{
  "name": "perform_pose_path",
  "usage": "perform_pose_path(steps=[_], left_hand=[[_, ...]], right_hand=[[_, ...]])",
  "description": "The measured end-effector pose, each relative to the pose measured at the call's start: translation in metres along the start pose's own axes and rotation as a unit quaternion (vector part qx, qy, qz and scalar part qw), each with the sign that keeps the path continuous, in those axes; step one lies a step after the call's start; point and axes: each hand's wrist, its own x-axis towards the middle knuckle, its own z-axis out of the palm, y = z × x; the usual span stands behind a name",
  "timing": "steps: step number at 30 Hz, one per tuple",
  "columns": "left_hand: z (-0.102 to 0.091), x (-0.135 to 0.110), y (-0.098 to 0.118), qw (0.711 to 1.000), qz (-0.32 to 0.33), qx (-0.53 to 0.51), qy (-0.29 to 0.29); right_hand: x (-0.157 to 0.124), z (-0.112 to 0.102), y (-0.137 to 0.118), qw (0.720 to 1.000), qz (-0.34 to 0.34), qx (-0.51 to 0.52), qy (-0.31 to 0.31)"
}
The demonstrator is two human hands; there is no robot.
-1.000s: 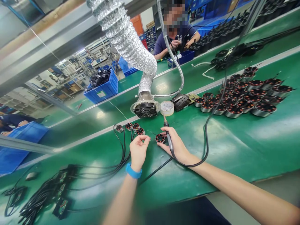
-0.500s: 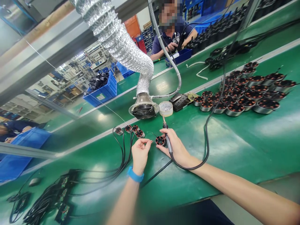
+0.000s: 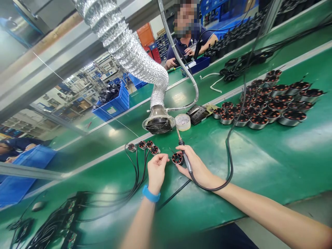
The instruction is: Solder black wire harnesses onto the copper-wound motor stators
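Note:
My right hand (image 3: 196, 166) holds a soldering iron (image 3: 185, 157), its tip pointing away toward a round white tub (image 3: 183, 122). The same hand's thumb and fingers also steady a small round motor part (image 3: 177, 158) with copper-red windings and a black core. My left hand (image 3: 156, 171), a blue band (image 3: 150, 194) on its wrist, is closed in a pinch just left of the motor part. A thin dark wire seems to run from the part to these fingertips; its end is hidden. The iron's black cable (image 3: 229, 152) loops over my right forearm.
A fume extractor nozzle (image 3: 158, 121) hangs beyond my hands. Several motor parts (image 3: 258, 121) stand grouped at right; a few with cables (image 3: 154, 150) sit left. Bundled cords (image 3: 49, 221) lie front left. Across the bench a person (image 3: 192, 41) works beside a blue bin (image 3: 201, 65).
My left fingertips have closed more tightly and shifted slightly right. My right hand and the iron have moved slightly toward me. Across the bench, the other person's hands have moved apart.

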Motion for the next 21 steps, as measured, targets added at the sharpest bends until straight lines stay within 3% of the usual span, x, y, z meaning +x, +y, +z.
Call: perform_pose_path(steps=[6, 10, 13, 21], left_hand=[[-0.005, -0.012, 0.008, 0.998, 0.018, 0.033, 0.043], [0.005, -0.031, 0.013, 0.990, 0.026, 0.131, -0.039], [0.014, -0.037, 0.017, 0.985, 0.012, 0.147, -0.091], [-0.008, -0.024, 0.020, 0.991, -0.069, 0.048, -0.104]], right_hand=[[-0.002, -0.001, 0.002, 1.000, -0.001, 0.008, -0.014], [-0.002, -0.005, 0.003, 0.997, -0.001, 0.069, -0.045], [-0.001, -0.006, 0.002, 0.997, -0.004, 0.069, -0.047], [-0.001, 0.001, 0.005, 1.000, 0.010, 0.014, 0.012]])
